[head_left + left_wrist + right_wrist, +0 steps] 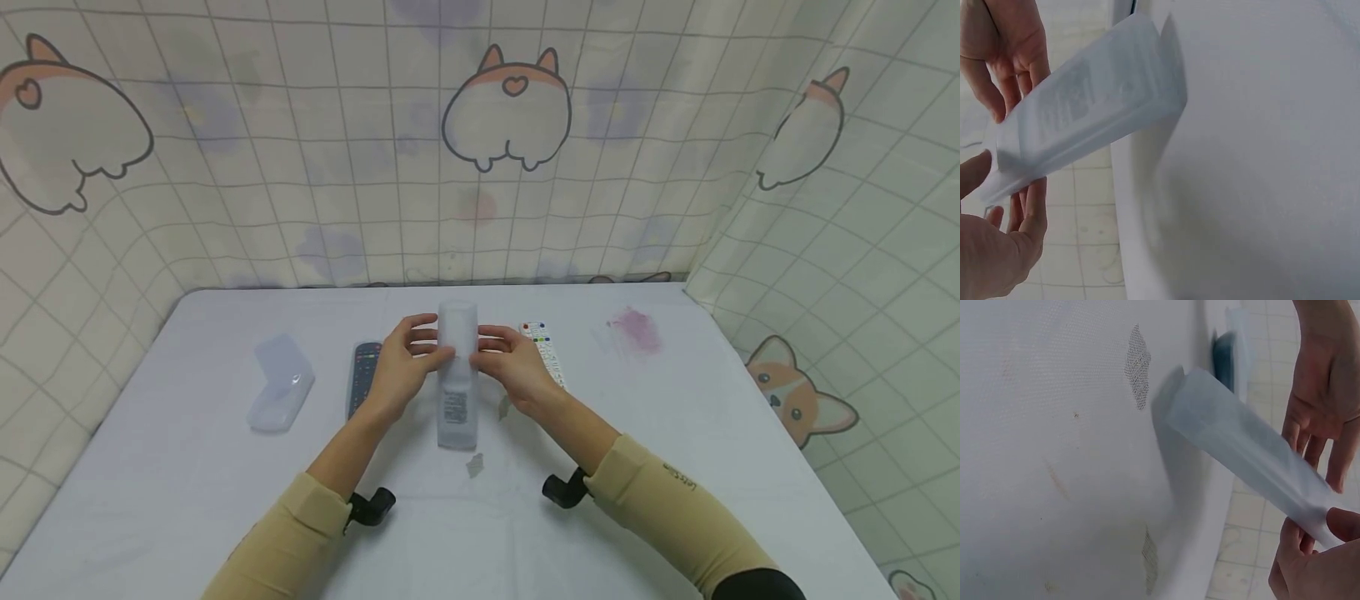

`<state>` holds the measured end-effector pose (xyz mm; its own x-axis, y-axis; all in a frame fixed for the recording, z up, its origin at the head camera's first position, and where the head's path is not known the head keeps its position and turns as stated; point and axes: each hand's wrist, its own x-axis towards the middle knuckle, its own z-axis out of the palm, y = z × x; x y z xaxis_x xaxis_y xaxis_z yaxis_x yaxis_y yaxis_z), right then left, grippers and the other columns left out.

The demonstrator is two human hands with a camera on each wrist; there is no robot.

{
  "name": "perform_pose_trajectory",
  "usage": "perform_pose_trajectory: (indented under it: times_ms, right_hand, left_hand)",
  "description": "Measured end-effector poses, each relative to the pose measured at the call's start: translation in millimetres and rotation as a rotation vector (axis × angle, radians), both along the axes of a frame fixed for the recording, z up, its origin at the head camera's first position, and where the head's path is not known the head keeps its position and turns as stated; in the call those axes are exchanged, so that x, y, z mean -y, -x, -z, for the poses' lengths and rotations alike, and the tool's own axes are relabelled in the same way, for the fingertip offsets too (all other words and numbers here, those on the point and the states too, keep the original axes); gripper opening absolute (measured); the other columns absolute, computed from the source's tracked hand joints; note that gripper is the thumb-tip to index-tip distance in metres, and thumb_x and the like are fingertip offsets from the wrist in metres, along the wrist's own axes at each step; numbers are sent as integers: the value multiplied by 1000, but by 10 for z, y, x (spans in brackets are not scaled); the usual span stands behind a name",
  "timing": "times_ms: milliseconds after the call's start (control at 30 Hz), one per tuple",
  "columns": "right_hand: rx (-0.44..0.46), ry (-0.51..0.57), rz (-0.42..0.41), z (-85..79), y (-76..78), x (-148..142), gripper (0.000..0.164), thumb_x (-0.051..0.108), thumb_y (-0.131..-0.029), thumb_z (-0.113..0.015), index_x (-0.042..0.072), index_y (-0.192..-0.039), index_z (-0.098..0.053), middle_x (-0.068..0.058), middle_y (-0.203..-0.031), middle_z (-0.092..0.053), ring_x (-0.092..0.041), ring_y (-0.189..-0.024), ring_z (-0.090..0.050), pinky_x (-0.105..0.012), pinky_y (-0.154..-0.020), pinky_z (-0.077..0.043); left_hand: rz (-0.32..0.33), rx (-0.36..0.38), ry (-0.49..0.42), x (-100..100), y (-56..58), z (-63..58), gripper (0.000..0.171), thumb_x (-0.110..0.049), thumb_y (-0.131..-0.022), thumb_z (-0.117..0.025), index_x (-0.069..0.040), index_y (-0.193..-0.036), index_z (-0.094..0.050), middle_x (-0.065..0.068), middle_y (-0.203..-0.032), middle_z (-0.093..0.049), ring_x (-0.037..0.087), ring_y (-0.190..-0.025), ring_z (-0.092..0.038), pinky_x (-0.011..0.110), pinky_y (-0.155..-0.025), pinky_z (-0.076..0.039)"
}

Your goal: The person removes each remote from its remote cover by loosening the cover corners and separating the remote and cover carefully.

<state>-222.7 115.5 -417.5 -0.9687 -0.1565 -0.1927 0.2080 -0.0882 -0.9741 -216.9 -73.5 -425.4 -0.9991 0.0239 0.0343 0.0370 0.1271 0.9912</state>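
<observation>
Both hands hold a long translucent remote control cover between them, near the middle of the table. My left hand pinches its left edge, with the thumb on the near face and the fingers behind. On the opposite edge, my right hand grips in the same way. The cover tilts: its upper end is raised between the hands and its lower end hangs close over the tabletop. A printed label patch shows on it. In the left wrist view the cover looks hollow, with a flap at its lower end.
A dark remote control lies left, partly behind the left hand. A white remote control lies right, partly behind the right hand. Another translucent cover lies bent farther left. Grey patches and a pink stain mark the white table.
</observation>
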Motion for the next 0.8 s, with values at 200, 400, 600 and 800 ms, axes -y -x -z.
perform_pose_trajectory:
  times_ms: [200, 400, 600, 800]
  right_hand:
    - [-37, -31, 19, -46, 7, 9, 51, 0, -94, -70, 3, -142, -54, -19, -132, -60, -33, -120, -61, -46, -100, -53]
    - [-83, -42, 32, -144, 16, 27, 47, 8, -97, -71, 4, -141, -56, -17, -133, -59, -32, -120, -61, -45, -99, -54]
    - [-175, -23, 48, -248, 35, 46, 44, 8, -97, -72, 5, -140, -58, -17, -129, -59, -31, -117, -62, -45, -96, -55]
    - [-196, -11, 55, -300, 44, 51, 43, 11, -99, -71, 5, -140, -59, -15, -128, -59, -30, -115, -61, -45, -97, -55]
  left_hand:
    - [20, -52, 43, -14, 18, -56, 55, -22, -98, -74, -15, -148, -52, 14, -121, -63, 29, -109, -64, 40, -85, -60]
    - [16, -99, 60, -30, 50, -123, 47, -22, -96, -76, -8, -138, -58, 13, -117, -62, 28, -107, -61, 36, -82, -60]
    - [10, -126, 63, -52, 86, -209, 44, -25, -96, -76, -5, -132, -61, 12, -119, -63, 27, -108, -61, 34, -82, -60]
    - [14, -141, 54, -51, 103, -264, 40, -25, -97, -75, -7, -131, -65, 10, -115, -63, 25, -105, -60, 33, -83, -60]
